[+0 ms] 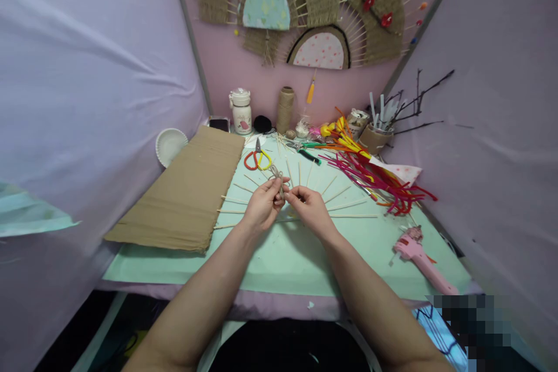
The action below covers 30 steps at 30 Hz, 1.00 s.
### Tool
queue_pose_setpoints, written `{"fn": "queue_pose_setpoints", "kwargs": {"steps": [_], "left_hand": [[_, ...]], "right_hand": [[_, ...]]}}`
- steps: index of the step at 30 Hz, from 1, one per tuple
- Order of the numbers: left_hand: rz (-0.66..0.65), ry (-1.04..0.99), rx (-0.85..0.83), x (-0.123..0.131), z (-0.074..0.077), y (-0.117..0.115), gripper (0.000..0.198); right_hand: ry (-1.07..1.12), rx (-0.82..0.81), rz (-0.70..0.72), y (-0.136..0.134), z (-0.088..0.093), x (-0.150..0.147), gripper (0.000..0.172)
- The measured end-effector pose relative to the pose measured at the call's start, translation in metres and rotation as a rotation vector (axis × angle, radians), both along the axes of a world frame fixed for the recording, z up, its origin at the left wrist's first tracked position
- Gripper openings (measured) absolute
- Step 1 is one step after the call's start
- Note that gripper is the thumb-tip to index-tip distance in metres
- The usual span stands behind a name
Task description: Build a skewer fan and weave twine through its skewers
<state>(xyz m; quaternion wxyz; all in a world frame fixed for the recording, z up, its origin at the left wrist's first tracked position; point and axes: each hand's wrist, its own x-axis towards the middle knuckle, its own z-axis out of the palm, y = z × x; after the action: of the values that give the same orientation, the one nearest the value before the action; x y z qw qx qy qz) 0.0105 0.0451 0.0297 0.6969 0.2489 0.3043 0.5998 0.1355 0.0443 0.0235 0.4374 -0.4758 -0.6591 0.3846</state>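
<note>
My left hand (264, 202) is closed round a small looped bundle of twine (276, 173), whose loops stick up above the fingers. Close beside it, my right hand (308, 207) pinches with thumb and forefinger near the bundle's lower end; what lies between those fingertips is too small to make out. Beneath both hands, thin pale sticks (349, 206) fan out in a half circle on the light green tabletop (279, 276). The hub of the fan is mostly hidden by my hands. Scissors (257, 157) with red and yellow handles lie just beyond my left hand.
Brown cardboard (183, 192) covers the left side. Pliers (307, 155), coloured pipe cleaners (375, 180) and a pink glue gun (421, 258) lie to the right. A twine spool (285, 109), a white bottle (241, 111) and a pot of twigs (375, 138) stand at the back.
</note>
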Motion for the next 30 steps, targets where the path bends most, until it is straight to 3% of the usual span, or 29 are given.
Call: {"fn": "queue_pose_setpoints", "kwargs": {"steps": [7,10,14,17,22,26,30], "left_hand": [[-0.031,0.041,0.014,-0.005,0.003,0.001,0.03],[-0.193,0.14,-0.004,-0.01,0.005,-0.001,0.033],[-0.408,0.289,-0.007,-0.012,0.007,-0.006,0.036],[-0.51,0.341,0.034,-0.013,0.009,-0.01,0.036],[-0.634,0.409,0.043,-0.015,0.012,-0.013,0.034],[-0.651,0.471,0.047,-0.016,0.014,-0.014,0.035],[-0.688,0.602,0.115,-0.016,0.013,-0.015,0.03]], "right_hand": [[0.012,0.078,0.004,0.004,0.004,0.01,0.02],[-0.013,0.245,-0.025,0.006,0.011,0.021,0.024],[-0.136,0.352,0.132,0.007,0.017,0.036,0.041],[-0.2,0.304,0.305,0.007,0.019,0.043,0.037],[-0.187,0.215,0.47,0.006,0.026,0.05,0.012],[-0.104,0.041,0.518,0.004,0.029,0.053,0.021],[-0.039,-0.08,0.476,0.003,0.028,0.052,0.026]]}}
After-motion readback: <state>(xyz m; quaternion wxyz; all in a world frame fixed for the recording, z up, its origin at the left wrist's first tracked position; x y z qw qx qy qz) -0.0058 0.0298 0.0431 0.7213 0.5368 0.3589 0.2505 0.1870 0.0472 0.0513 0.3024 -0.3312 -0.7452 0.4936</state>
